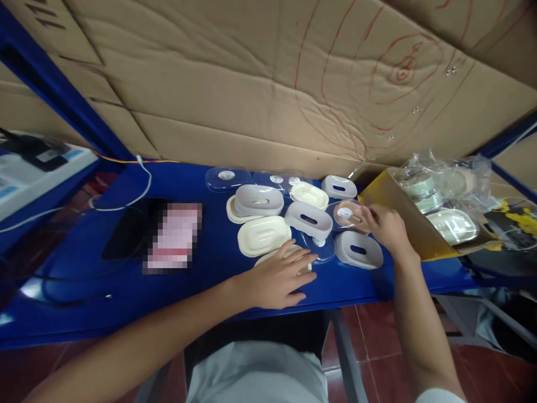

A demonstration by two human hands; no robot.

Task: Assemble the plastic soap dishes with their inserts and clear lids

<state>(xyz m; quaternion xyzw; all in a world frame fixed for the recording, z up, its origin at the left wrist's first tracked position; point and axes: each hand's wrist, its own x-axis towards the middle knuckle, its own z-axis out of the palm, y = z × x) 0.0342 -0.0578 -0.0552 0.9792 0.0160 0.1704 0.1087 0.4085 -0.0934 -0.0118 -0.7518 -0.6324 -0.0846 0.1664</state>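
Note:
My left hand (280, 280) lies palm down with fingers spread over a cream soap dish tray (302, 264), partly covering it. At the right, the fingers of my right hand (386, 228) pinch the edge of a clear plastic lid (344, 213) with a round sticker. A pinkish-brown dish (356, 224) shows under that lid. Between my hands are a grey slotted soap dish (309, 220), another clear lid (325, 252) and a second grey dish (359, 250). Farther left, a grey dish (259, 200) sits on a cream tray (232, 210), with another cream tray (264, 235) in front.
More clear lids (227, 178) lie along the cardboard wall (218, 84). An open carton (388, 215) at the right holds bagged dishes (453, 226). On the left are a blurred-out phone-like screen (174, 238), white cables (146, 187) and the blue table (218, 268).

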